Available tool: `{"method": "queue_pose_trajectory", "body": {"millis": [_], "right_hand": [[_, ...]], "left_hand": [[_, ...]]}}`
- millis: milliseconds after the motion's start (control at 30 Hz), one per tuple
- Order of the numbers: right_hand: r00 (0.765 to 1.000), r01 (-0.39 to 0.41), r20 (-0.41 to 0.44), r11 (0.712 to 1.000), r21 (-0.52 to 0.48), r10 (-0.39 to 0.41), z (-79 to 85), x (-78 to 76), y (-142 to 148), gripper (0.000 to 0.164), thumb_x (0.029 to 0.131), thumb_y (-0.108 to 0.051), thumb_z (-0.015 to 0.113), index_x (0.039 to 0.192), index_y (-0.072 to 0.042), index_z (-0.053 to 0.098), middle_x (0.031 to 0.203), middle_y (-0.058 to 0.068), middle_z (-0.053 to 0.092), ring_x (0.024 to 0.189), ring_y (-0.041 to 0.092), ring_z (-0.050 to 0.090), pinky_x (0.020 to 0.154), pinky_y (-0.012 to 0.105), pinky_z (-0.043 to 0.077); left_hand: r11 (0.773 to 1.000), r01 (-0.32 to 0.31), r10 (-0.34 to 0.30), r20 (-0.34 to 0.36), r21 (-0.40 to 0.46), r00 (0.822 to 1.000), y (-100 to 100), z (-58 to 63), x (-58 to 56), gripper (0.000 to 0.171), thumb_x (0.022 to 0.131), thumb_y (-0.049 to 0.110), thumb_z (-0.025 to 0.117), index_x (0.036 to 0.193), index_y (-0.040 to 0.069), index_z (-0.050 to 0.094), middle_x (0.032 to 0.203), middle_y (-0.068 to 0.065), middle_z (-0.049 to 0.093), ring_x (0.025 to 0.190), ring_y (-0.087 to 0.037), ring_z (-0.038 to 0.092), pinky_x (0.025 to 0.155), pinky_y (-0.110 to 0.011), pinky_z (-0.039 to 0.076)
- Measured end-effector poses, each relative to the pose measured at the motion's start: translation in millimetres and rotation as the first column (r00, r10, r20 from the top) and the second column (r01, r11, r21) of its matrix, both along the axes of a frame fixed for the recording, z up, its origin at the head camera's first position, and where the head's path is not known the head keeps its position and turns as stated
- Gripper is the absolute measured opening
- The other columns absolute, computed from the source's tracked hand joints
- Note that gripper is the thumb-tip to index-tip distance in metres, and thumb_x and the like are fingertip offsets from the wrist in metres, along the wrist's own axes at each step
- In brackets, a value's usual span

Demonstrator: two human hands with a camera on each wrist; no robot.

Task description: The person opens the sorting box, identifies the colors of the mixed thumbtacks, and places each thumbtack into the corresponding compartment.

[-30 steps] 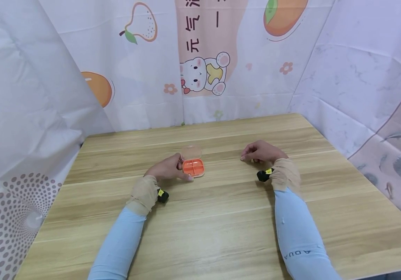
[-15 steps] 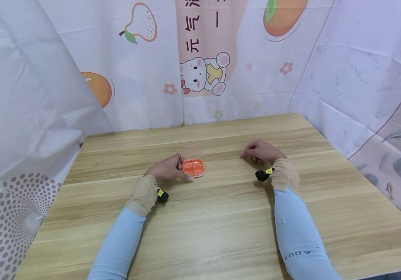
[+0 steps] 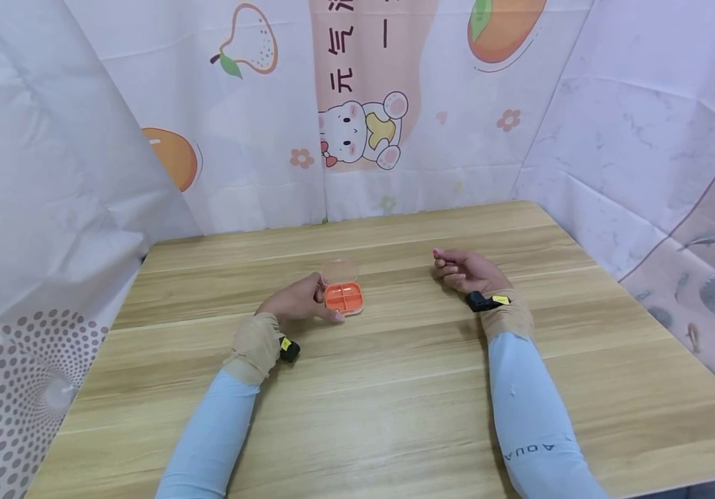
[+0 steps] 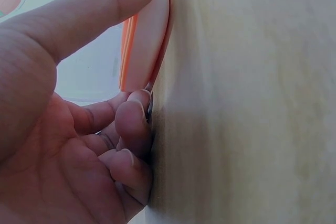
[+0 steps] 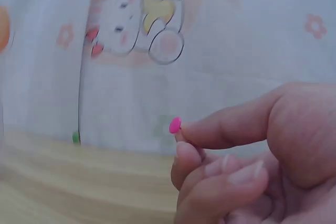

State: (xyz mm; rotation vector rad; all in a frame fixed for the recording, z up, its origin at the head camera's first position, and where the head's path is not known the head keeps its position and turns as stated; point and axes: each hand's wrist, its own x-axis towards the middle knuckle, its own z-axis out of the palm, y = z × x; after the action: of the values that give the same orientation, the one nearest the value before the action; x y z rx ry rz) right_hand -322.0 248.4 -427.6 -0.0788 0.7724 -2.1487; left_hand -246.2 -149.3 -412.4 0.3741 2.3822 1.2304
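Note:
An orange pill box (image 3: 344, 299) with four-part divided insides lies on the table, its clear lid (image 3: 340, 271) folded back behind it. My left hand (image 3: 297, 298) holds the box from the left, thumb along the near side and fingers at the far left corner. In the left wrist view, the box (image 4: 144, 51) shows edge-on between thumb and fingers, close on the tabletop. Off to the right, my right hand (image 3: 466, 270) is turned palm inward and raised over the table. Its thumb and forefinger pinch a small pink disc (image 5: 176, 125), with the other fingers curled below.
Both hands are over a wood-grain table (image 3: 357, 402). A printed curtain (image 3: 257, 138) hangs along the table's far edge, with more cloth at both sides. A small black camera (image 3: 290, 350) is strapped at the left wrist, and another camera (image 3: 480, 301) at the right.
My right hand has rolled over from palm down and lifted, bringing the pink disc into sight at its fingertips. The left hand and pill box have stayed in place.

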Motion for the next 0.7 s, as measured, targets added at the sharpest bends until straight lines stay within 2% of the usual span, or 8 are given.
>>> {"method": "queue_pose_trajectory", "body": {"millis": [100,233,400,500,533,567,633,700], "right_hand": [[0.996,-0.003,0.087,0.993,-0.117,0.013,0.1,0.7,1,0.024,0.114,-0.014,0.033,0.106,-0.001,0.051,0.088,0.004,0.040,0.067,0.006,0.021,0.051,0.017,0.024],[0.996,0.021,0.093,0.991,-0.132,-0.008,1.9,2.2,1,0.020,0.112,-0.012,0.038,0.107,0.000,0.052,0.088,0.005,0.041,0.065,0.006,0.021,0.048,0.017,0.025],[0.998,0.060,-0.021,0.998,-0.024,-0.061,4.0,2.4,0,0.022,0.112,-0.012,0.040,0.105,0.000,0.057,0.083,0.003,0.046,0.060,0.005,0.025,0.046,0.016,0.026],[0.977,0.153,-0.172,0.976,0.153,-0.126,6.2,2.4,0,0.022,0.111,-0.013,0.047,0.103,-0.002,0.065,0.080,0.001,0.053,0.057,0.004,0.032,0.045,0.016,0.028],[0.959,0.199,-0.249,0.950,0.239,-0.138,7.5,2.8,-1,0.021,0.110,-0.014,0.051,0.102,-0.002,0.067,0.079,0.000,0.054,0.056,0.004,0.034,0.045,0.016,0.030],[0.932,0.256,-0.335,0.908,0.332,-0.140,9.1,3.5,-1,0.021,0.108,-0.015,0.055,0.104,-0.002,0.069,0.078,0.000,0.056,0.056,0.004,0.037,0.046,0.017,0.031],[0.861,0.363,-0.502,0.784,0.504,-0.076,12.1,3.8,-1,0.021,0.106,-0.018,0.060,0.108,0.000,0.072,0.075,-0.002,0.054,0.056,0.006,0.039,0.048,0.020,0.034],[0.785,0.454,-0.618,0.643,0.616,0.037,15.8,4.8,-2,0.028,0.105,-0.022,0.062,0.114,0.003,0.070,0.074,-0.001,0.051,0.057,0.008,0.040,0.052,0.024,0.036]], "left_hand": [[1.000,0.003,-0.003,-0.001,0.000,1.000,0,0.0,-0.2,0.063,0.079,0.023,0.092,0.120,0.001,0.048,0.100,-0.009,0.052,0.089,-0.021,0.045,0.076,-0.034,0.039],[1.000,0.003,-0.003,0.006,0.003,1.000,0,-0.5,-0.4,0.063,0.079,0.022,0.092,0.120,0.001,0.048,0.100,-0.009,0.053,0.089,-0.021,0.045,0.076,-0.034,0.039],[1.000,0.005,-0.005,0.008,0.012,1.000,-1,-2.0,-1.1,0.063,0.080,0.021,0.091,0.121,0.001,0.048,0.102,-0.010,0.055,0.090,-0.021,0.046,0.078,-0.035,0.040],[1.000,0.001,-0.001,0.009,0.012,1.000,-1,-2.3,-1.1,0.063,0.079,0.021,0.091,0.121,0.001,0.048,0.102,-0.010,0.055,0.090,-0.021,0.045,0.078,-0.035,0.040],[1.000,0.000,0.000,0.010,0.012,1.000,-1,-2.4,-1.1,0.063,0.079,0.021,0.091,0.120,0.001,0.048,0.101,-0.010,0.054,0.089,-0.021,0.045,0.078,-0.034,0.040],[1.000,0.000,0.000,0.009,0.009,1.000,-1,-2.7,-1.2,0.063,0.079,0.021,0.092,0.120,0.001,0.048,0.100,-0.009,0.054,0.089,-0.021,0.045,0.077,-0.034,0.039],[1.000,0.000,0.000,0.008,0.009,1.000,-1,-3.4,-1.6,0.063,0.079,0.022,0.092,0.119,0.001,0.048,0.100,-0.009,0.053,0.088,-0.021,0.045,0.077,-0.034,0.039],[1.000,0.001,-0.001,0.004,0.006,1.000,-1,-4.0,-1.9,0.063,0.079,0.022,0.092,0.119,0.002,0.048,0.099,-0.009,0.053,0.088,-0.021,0.045,0.076,-0.034,0.040]]}}
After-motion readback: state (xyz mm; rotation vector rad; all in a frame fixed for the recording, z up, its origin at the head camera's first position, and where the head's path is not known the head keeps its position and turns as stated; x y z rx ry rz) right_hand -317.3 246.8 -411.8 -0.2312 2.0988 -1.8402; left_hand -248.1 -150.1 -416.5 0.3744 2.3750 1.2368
